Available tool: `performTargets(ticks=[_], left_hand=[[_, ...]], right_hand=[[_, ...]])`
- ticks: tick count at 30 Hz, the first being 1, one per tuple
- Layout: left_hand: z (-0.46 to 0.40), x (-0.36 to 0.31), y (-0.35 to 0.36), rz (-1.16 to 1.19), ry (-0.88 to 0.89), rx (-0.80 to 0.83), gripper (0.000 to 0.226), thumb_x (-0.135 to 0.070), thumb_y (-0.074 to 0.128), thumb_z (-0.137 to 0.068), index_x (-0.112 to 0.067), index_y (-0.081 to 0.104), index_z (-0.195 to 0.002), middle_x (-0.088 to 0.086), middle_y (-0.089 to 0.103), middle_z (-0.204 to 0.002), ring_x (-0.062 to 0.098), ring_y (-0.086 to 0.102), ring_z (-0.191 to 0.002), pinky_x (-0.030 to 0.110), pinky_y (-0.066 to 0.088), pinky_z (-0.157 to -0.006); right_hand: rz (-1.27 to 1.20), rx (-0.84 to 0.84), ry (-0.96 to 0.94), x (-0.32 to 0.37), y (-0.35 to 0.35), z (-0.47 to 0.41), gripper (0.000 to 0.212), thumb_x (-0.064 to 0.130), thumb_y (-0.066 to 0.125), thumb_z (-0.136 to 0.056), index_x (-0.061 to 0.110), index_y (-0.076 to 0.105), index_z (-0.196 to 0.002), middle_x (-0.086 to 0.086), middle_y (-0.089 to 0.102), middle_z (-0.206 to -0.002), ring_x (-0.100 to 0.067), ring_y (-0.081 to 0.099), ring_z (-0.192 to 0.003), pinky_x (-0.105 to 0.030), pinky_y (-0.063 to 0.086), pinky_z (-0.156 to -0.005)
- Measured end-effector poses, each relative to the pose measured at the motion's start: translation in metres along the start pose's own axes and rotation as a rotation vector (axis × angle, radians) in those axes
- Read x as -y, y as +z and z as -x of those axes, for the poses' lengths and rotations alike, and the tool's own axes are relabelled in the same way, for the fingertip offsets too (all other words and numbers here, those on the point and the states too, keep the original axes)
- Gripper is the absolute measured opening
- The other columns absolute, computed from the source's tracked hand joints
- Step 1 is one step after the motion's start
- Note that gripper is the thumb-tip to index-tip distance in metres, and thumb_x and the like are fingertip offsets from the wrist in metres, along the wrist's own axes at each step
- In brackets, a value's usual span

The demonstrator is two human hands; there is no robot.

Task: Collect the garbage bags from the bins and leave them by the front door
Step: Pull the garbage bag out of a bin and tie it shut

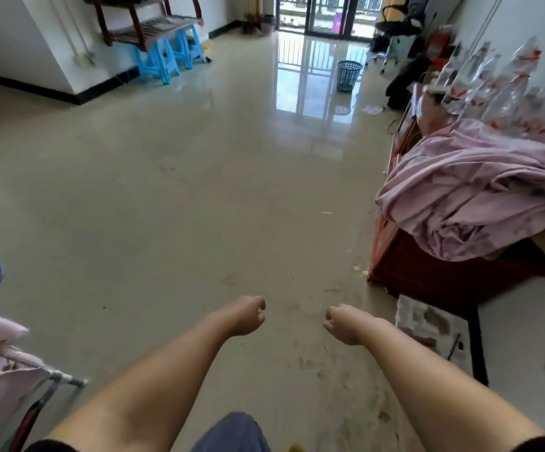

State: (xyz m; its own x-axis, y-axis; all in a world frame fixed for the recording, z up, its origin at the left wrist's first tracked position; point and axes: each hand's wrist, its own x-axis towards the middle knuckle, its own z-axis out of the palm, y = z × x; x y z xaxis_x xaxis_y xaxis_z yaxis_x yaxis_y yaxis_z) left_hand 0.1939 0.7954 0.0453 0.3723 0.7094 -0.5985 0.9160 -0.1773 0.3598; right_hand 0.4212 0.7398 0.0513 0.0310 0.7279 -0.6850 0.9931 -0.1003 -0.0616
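Observation:
A dark mesh waste bin [348, 75] stands on the shiny floor far ahead, near the glass balcony door [324, 14]. No garbage bag shows in it from here. Both my arms stretch forward low in the view. My left hand [248, 316] is curled into a fist and holds nothing. My right hand [342, 324] is also curled into a fist with nothing in it. The two hands hover over the bare floor, a short gap between them, far from the bin.
A red wooden cabinet [434, 269] draped with pink cloth [479, 190] lines the right side. Blue plastic stools [166, 58] sit under a wooden rack at the back left. A pink-covered frame [10, 363] is at my near left. An office chair [395, 31] stands by the door.

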Motion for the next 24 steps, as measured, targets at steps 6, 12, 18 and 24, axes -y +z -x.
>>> performTargets(ticks=[6, 12, 18, 24], left_hand=[[-0.092, 0.020, -0.072, 0.018, -0.047, 0.013, 0.039, -0.023, 0.038, -0.096, -0.012, 0.045, -0.133, 0.014, 0.046, -0.140, 0.029, 0.047, -0.125, 0.032, 0.038, -0.100], [-0.198, 0.047, -0.186, -0.007, -0.037, 0.013, 0.036, -0.028, 0.036, -0.098, -0.008, 0.052, -0.124, 0.015, 0.053, -0.131, 0.030, 0.052, -0.115, 0.032, 0.042, -0.093], [-0.307, 0.061, -0.291, -0.079, -0.022, 0.055, 0.041, -0.035, 0.034, -0.100, -0.004, 0.054, -0.119, 0.018, 0.057, -0.125, 0.031, 0.054, -0.112, 0.034, 0.042, -0.091], [-0.436, 0.036, -0.365, -0.104, 0.018, 0.098, 0.043, -0.036, 0.034, -0.099, -0.004, 0.056, -0.117, 0.018, 0.059, -0.123, 0.031, 0.055, -0.111, 0.034, 0.043, -0.092]], right_hand=[[0.049, 0.035, -0.064, 0.012, -0.082, -0.110, 0.045, 0.038, 0.030, -0.100, 0.012, 0.043, -0.134, -0.012, 0.047, -0.138, -0.031, 0.047, -0.125, -0.041, 0.040, -0.103], [-0.009, 0.022, -0.065, 0.032, -0.190, -0.225, 0.046, 0.039, 0.031, -0.099, 0.012, 0.043, -0.135, -0.012, 0.045, -0.139, -0.031, 0.046, -0.126, -0.042, 0.039, -0.105], [-0.061, 0.013, -0.073, 0.044, -0.298, -0.325, 0.045, 0.036, 0.029, -0.101, 0.009, 0.042, -0.135, -0.013, 0.048, -0.137, -0.031, 0.048, -0.123, -0.040, 0.042, -0.101], [-0.047, 0.013, -0.057, 0.005, -0.389, -0.427, 0.043, 0.034, 0.031, -0.101, 0.009, 0.044, -0.133, -0.014, 0.049, -0.135, -0.032, 0.049, -0.122, -0.040, 0.042, -0.101]])
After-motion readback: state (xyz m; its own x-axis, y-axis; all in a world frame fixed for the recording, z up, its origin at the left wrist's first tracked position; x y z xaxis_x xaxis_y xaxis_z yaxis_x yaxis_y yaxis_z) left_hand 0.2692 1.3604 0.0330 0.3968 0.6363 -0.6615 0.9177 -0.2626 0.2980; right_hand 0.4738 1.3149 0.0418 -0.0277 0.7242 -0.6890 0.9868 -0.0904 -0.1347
